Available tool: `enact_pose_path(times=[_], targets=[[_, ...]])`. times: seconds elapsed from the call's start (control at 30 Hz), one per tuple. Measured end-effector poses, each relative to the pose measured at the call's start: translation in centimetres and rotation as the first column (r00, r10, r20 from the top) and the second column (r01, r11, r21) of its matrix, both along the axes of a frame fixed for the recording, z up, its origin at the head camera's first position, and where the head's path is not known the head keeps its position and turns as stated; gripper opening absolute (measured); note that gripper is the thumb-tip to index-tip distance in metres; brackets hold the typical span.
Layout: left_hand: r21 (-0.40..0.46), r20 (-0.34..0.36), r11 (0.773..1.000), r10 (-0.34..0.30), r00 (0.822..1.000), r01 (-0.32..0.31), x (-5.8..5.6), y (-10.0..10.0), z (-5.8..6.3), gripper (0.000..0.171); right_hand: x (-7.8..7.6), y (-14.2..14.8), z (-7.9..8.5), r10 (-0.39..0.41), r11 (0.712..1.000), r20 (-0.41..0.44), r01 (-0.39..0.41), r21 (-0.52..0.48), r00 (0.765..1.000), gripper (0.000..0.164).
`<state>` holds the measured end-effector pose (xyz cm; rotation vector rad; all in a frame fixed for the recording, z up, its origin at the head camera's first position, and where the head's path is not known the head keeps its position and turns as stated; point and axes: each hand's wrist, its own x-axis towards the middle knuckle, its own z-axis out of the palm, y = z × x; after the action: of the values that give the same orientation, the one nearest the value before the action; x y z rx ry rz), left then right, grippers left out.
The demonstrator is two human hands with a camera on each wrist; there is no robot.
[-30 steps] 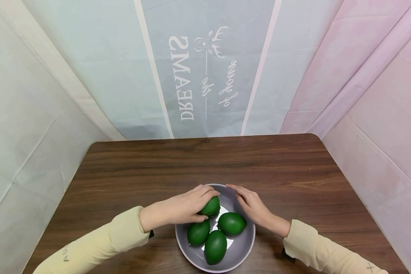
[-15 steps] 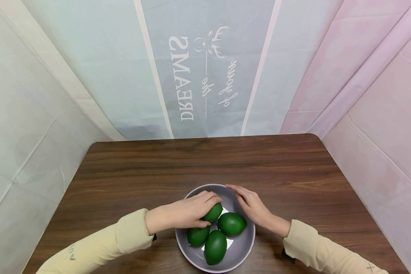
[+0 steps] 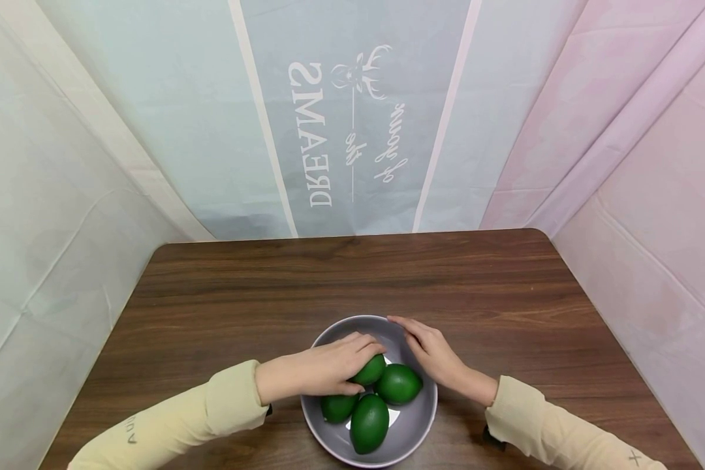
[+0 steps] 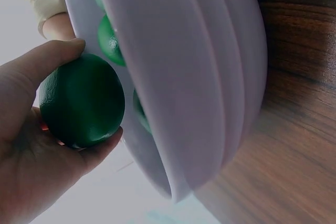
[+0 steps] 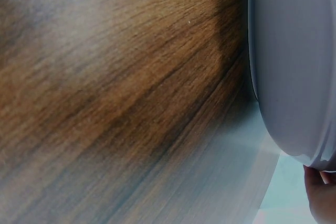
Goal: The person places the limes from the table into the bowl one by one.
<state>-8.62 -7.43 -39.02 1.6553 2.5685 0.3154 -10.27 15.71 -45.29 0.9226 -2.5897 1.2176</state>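
In the head view, a grey bowl [image 3: 408,431] stands near the table's front with several green limes in it. My left hand [image 3: 329,365] reaches over its left side and grips a lime [image 3: 371,371] between thumb and fingers, as the left wrist view also shows with the dark green lime [image 4: 84,100] at the rim. Below it lie a partly covered lime [image 3: 337,408], another lime [image 3: 370,424] at the front and a lime [image 3: 398,384] on the right. My right hand [image 3: 440,359] holds the bowl's right rim, thumb inside and fingers along the outside.
The dark wooden table [image 3: 352,274] runs back to a printed fabric backdrop [image 3: 352,130]. Pale cloth walls [image 3: 53,196] close in both sides. Bare wood grain fills much of the right wrist view.
My left hand has moved a little right and toward the bowl's middle with the lime in its grip. The right hand and the bowl have kept still.
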Motion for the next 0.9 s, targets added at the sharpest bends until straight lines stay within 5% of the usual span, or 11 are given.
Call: enact_pose_path(times=[0.5, 0.9], targets=[[-0.055, -0.011, 0.998, 0.016, 1.0, -0.017, 0.3, 0.1, -0.3, 0.062, 0.1, -0.1, 0.1, -0.003, 1.0, 0.014, 0.003, -0.006, 1.0, 0.036], [0.003, 0.099, 0.995, 0.097, 0.99, -0.098, -0.5, -1.8, 0.4, 0.049, 0.1, -0.1, 0.0, -0.024, 1.0, 0.001, 0.024, -0.01, 1.0, 0.032]])
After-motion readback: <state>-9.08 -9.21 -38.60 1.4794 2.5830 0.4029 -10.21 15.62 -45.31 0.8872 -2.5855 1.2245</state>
